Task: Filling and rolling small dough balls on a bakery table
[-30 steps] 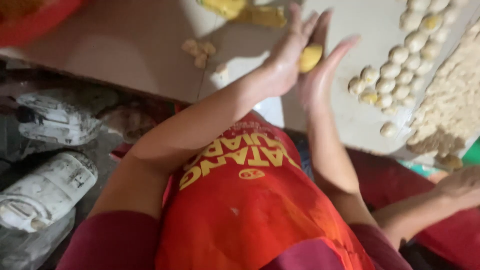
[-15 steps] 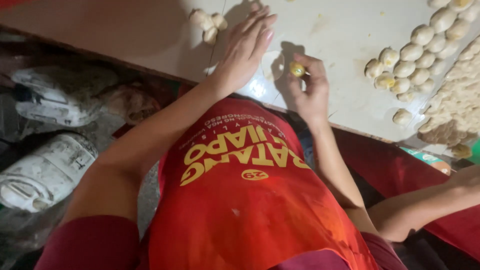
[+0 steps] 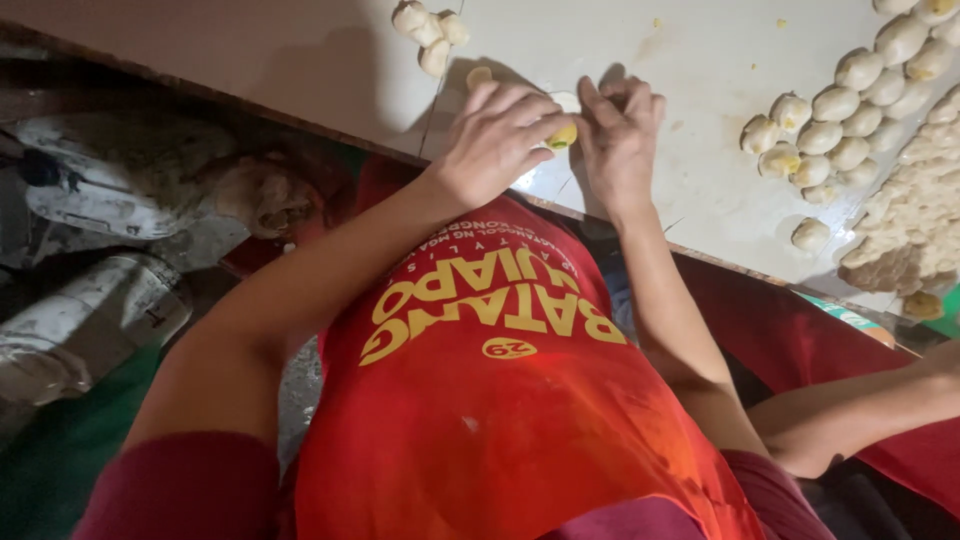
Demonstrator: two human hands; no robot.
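Observation:
My left hand (image 3: pixel 495 140) and my right hand (image 3: pixel 620 130) meet over the near edge of a pale table (image 3: pixel 300 60). Between their fingertips they pinch a small dough piece with yellow filling (image 3: pixel 562 135). A bit of white dough (image 3: pixel 568 100) shows just behind it, partly hidden by my fingers. My red shirt with yellow lettering (image 3: pixel 490 400) fills the lower middle of the view.
Rows of shaped dough balls (image 3: pixel 850 120) lie on the table to the right, beside a heap of pale pieces (image 3: pixel 920 220). A small cluster of dough lumps (image 3: pixel 430 25) sits at the top. Another person's arm (image 3: pixel 860 420) reaches in at lower right. Crumpled sacks (image 3: pixel 90 300) lie at left.
My hands held the dough ball between raised palms, then my right hand held it alone. Now both hands have come down together and pinch it at the table edge.

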